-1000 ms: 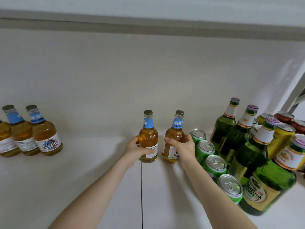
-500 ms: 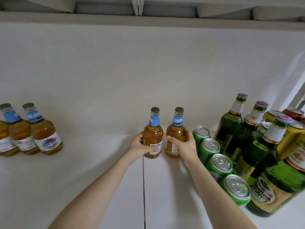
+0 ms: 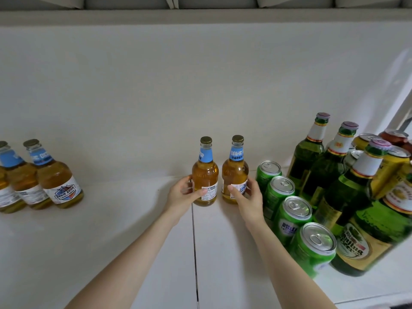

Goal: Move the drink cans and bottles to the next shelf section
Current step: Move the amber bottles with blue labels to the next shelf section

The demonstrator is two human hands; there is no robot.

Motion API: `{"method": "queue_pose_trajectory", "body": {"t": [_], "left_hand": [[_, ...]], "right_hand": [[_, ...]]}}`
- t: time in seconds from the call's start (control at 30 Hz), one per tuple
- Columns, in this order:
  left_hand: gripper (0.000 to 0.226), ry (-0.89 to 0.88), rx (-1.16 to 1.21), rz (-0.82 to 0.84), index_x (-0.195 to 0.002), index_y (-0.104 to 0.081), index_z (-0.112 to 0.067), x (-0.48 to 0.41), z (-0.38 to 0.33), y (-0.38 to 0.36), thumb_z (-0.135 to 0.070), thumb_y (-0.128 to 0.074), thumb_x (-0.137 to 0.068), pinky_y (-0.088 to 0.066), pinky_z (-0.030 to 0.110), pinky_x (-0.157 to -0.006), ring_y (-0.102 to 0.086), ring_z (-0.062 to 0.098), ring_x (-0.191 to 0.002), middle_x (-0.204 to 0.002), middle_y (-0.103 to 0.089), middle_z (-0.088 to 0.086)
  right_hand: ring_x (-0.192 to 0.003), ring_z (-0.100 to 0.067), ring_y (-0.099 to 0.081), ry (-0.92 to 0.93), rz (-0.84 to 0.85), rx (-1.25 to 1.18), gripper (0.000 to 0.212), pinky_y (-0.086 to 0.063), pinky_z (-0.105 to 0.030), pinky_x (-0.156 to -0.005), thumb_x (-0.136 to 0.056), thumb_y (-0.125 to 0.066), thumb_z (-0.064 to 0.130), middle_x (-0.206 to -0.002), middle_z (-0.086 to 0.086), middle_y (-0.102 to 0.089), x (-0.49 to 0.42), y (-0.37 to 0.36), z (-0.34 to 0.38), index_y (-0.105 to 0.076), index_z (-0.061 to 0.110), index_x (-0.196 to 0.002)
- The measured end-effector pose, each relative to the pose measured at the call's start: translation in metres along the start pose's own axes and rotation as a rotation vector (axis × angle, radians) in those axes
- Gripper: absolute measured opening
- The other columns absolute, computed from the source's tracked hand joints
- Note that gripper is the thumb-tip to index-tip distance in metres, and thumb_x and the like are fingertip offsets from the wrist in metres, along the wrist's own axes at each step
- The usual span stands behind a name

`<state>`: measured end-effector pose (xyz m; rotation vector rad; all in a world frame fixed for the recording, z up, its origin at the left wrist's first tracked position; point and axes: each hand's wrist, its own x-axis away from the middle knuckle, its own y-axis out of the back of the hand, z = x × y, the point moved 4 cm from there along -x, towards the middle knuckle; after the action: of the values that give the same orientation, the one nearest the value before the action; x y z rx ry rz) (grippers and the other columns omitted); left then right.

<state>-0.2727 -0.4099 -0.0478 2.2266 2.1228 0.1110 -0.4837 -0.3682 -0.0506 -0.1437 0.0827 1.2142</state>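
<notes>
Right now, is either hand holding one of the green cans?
No: the left hand grips the left amber beer bottle, the right hand the right amber beer bottle; the green cans stand ungripped.

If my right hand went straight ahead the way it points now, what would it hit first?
The right amber bottle that the right hand grips; they touch. Beyond it, probably only the white back wall, though depth is unclear.

The centre-right amber bottle (image 3: 235, 175) is showing "BAHE" on its blue neck label. A left amber bottle (image 3: 59, 181) is carrying "BAHE BEER", and the nearest green bottle (image 3: 365, 237) "BEER".
</notes>
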Motion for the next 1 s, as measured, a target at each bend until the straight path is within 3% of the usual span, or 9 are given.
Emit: {"method": "queue_pose_trajectory", "body": {"t": [0.2, 0.37, 0.6, 0.77, 0.9, 1.0], "left_hand": [[0.050, -0.021, 0.000, -0.005, -0.113, -0.063, -0.034, -0.006, 0.001, -0.007, -0.024, -0.087, -0.072, -0.055, 0.022, -0.079, -0.067, 0.008, -0.103, -0.109, -0.071, -0.010], [0.064, -0.022, -0.005, 0.000, -0.129, -0.060, -0.021, -0.012, 0.003, -0.014, -0.026, -0.087, -0.072, -0.056, 0.037, -0.092, -0.067, 0.016, -0.108, -0.118, -0.071, 0.000], [0.063, -0.022, -0.006, -0.016, -0.129, -0.059, -0.022, -0.017, 0.001, -0.019, -0.026, -0.087, -0.073, -0.056, 0.027, -0.084, -0.066, 0.010, -0.105, -0.117, -0.069, -0.003], [0.062, -0.016, -0.010, -0.029, -0.128, -0.059, -0.022, -0.019, 0.001, -0.020, -0.026, -0.087, -0.073, -0.054, 0.022, -0.079, -0.065, 0.006, -0.102, -0.113, -0.069, -0.005], [0.063, -0.011, -0.006, -0.035, -0.128, -0.059, -0.023, -0.020, 0.000, -0.021, -0.026, -0.087, -0.072, -0.053, 0.017, -0.073, -0.065, 0.000, -0.097, -0.111, -0.069, -0.006], [0.066, -0.010, -0.011, -0.032, -0.131, -0.058, -0.020, -0.019, 0.000, -0.020, -0.027, -0.087, -0.072, -0.053, 0.018, -0.075, -0.065, 0.004, -0.100, -0.111, -0.069, -0.005]], "right_hand": [[-0.093, 0.018, -0.061, 0.008, -0.005, -0.002, 0.049, -0.048, -0.004, -0.071, -0.085, -0.076, 0.010, -0.113, 0.014, -0.064, -0.004, -0.001, -0.001, -0.053, 0.021, -0.127], [-0.095, 0.011, -0.064, 0.002, -0.008, -0.032, 0.051, -0.050, -0.008, -0.073, -0.086, -0.073, 0.007, -0.116, 0.008, -0.065, -0.008, 0.000, -0.003, -0.052, 0.016, -0.131], [-0.093, 0.016, -0.062, -0.015, -0.017, -0.053, 0.051, -0.049, -0.005, -0.071, -0.087, -0.073, 0.009, -0.113, 0.015, -0.062, -0.014, -0.003, -0.004, -0.050, 0.020, -0.131], [-0.095, 0.008, -0.062, -0.025, -0.012, -0.043, 0.054, -0.049, -0.006, -0.072, -0.088, -0.073, 0.011, -0.115, 0.010, -0.063, -0.017, -0.003, -0.005, -0.049, 0.017, -0.135], [-0.090, 0.014, -0.063, -0.048, -0.016, -0.011, 0.056, -0.048, -0.004, -0.068, -0.088, -0.073, 0.011, -0.113, 0.012, -0.062, -0.020, -0.001, -0.006, -0.047, 0.014, -0.138], [-0.094, 0.010, -0.060, -0.055, -0.020, 0.030, 0.059, -0.048, -0.003, -0.068, -0.088, -0.074, 0.014, -0.116, 0.008, -0.062, -0.021, 0.000, -0.006, -0.046, 0.015, -0.140]]}}
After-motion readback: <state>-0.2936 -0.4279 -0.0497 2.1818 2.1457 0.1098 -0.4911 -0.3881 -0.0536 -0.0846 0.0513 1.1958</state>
